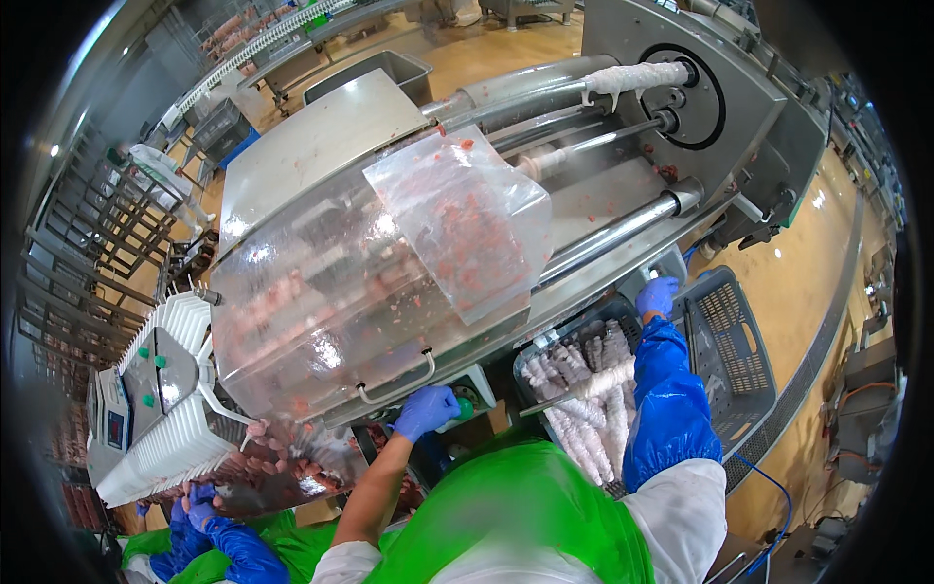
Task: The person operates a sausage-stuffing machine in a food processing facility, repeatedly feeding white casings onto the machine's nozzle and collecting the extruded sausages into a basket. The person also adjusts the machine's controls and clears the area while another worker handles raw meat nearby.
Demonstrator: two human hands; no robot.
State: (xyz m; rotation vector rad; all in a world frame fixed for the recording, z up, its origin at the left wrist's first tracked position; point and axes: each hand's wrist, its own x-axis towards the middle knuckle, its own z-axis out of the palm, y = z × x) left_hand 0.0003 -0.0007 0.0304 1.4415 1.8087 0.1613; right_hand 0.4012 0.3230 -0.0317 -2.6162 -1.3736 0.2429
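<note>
My left hand (426, 411), in a purple glove, is closed beside a green round knob (464, 409) below the machine's front edge; whether it holds anything is hidden. My right hand (657, 295), gloved with a blue sleeve, is curled near a pale grey fitting (665, 265) at the machine's right edge; what its fingers hold cannot be made out. Left of that forearm, a whitish ruffled casing (607, 379) sits on a thin rod. Under it, a dark crate (525, 367) holds several white ruffled casings (589, 428).
A steel machine has a clear cover (292, 321) spattered with pink meat bits and a plastic sheet (467, 219) over it. A grey perforated crate (744, 326) stands at right. White hangers (175, 448) carry sausage links at left, beside a co-worker's gloved hands (199, 506).
</note>
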